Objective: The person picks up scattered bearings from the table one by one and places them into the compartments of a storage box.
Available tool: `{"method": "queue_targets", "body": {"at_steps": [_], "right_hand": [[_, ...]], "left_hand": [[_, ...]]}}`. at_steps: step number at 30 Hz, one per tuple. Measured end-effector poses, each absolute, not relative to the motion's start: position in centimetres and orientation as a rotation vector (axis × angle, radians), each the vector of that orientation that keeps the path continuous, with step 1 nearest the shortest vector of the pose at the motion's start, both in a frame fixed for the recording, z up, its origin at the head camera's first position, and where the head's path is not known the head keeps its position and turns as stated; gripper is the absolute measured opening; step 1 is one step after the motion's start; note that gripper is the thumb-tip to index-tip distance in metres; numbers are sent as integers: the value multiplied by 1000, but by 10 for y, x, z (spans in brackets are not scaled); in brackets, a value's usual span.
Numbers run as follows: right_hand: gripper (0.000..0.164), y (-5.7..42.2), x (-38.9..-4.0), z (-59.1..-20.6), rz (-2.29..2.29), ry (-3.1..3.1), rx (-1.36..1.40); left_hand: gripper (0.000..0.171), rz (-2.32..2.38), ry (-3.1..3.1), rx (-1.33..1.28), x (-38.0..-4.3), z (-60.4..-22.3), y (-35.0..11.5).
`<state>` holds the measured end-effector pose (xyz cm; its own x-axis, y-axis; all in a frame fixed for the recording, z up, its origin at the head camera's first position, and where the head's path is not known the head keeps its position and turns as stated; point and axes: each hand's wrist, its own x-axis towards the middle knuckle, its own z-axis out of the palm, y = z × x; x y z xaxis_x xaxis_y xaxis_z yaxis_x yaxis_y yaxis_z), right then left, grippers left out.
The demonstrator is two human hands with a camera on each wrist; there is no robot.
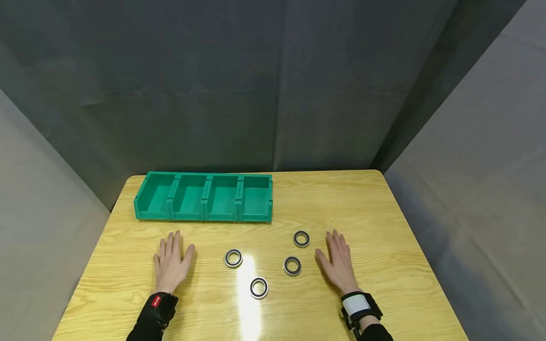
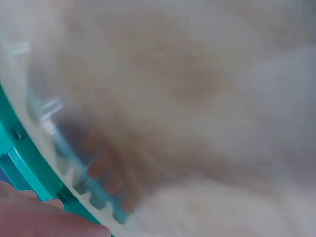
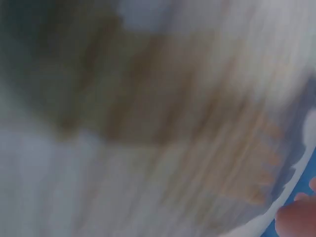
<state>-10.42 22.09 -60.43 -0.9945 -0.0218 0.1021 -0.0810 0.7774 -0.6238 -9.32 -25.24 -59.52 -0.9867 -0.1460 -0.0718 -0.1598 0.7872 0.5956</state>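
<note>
In the head view, several ring-shaped ball bearings with dark faces and shiny metal rims lie flat on the wooden table. One bearing (image 1: 233, 264) is right of my left hand (image 1: 171, 267), which lies palm down with straight fingers and thumb apart. Another bearing (image 1: 259, 295) sits lower, near the table's middle. Closest to my right hand (image 1: 339, 267) are the bearing (image 1: 292, 273) beside its thumb and a farther bearing (image 1: 301, 245). That hand also lies palm down, fingers extended, holding nothing. Both wrist views are mostly blurred tabletop, with part of a hand at the lower corner.
A green bin (image 1: 204, 219) with several compartments stands along the back left of the wooden table (image 1: 341, 199), beyond my left fingertips. A dark grey curtain (image 1: 192, 94) hangs behind the table, and pale panels (image 1: 482, 189) flank both sides. Each wrist wears a strapped band.
</note>
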Motion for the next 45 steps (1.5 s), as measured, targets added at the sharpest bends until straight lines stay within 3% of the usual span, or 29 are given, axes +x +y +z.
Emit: {"method": "queue_targets", "body": {"at_steps": [10, 21, 26, 33, 45], "right_hand": [[67, 209, -128, -596, 1405, -2857, 14], [63, 168, -178, -552, 2011, -2678, 25], [62, 136, -202, -549, 2288, -2567, 32], [64, 100, -218, -556, 2622, -2378, 113], [64, 122, -229, -549, 2505, -2439, 45]], "left_hand": [[80, 1408, 2626, -397, -142, -568, -273], [77, 1765, 2269, -507, -170, -540, -288], [70, 1731, 2227, -484, -176, -530, -290], [72, 1682, 2259, -439, -186, -546, -301], [77, 1456, 2351, -301, -194, -550, -278]]}}
